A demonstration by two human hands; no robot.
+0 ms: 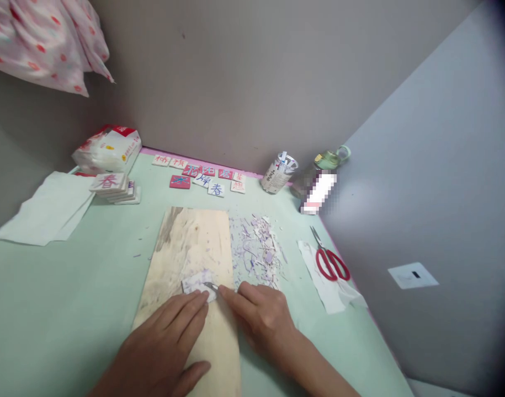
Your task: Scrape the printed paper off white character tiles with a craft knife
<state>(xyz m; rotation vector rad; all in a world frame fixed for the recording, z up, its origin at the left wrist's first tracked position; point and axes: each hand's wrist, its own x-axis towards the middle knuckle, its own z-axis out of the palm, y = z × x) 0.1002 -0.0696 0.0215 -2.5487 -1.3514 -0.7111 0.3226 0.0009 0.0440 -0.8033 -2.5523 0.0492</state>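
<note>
The left hand (169, 336) lies flat, fingertips pinning a small white-and-purple carved block (198, 282) to the pale wooden board (190, 242). The right hand (260, 311) grips a thin metal carving blade (212, 286) at the block's edge; shallow strokes away from the pinning fingers look safest.

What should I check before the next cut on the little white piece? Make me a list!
1. Left hand pressing the white piece flat: ok.
2. Piece lies on the wooden board, not the green mat: ok.
3. Blade tip in the right hand touches the piece: ok.
4. Left fingertips clear of the blade: not ok, very close.
5. Shavings off the cutting spot: ok, beside the board.
6. Blade sharpness: cannot tell.
</note>
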